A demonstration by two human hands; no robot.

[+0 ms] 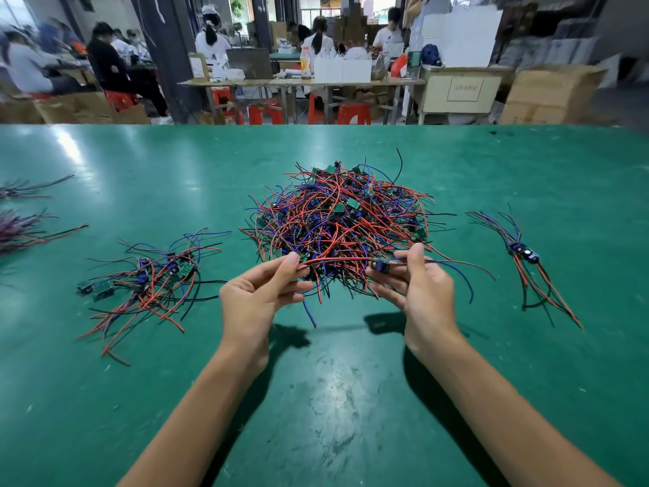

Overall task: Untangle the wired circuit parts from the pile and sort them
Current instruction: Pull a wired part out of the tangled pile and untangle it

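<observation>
Both hands hold one wired circuit part (381,266) just short of the pile (337,223): right hand (421,293) pinching its board, left hand (260,297) pinching the red leads taut, likely to straighten them before sorting.

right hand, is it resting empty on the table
No, the right hand is raised above the green table, pinching a small circuit part whose red wires run across to the left hand.

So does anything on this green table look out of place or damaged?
Nothing looks damaged. The big pile is tangled, as expected. The left group lies looser and more crisscrossed than the neat right bundle.
</observation>
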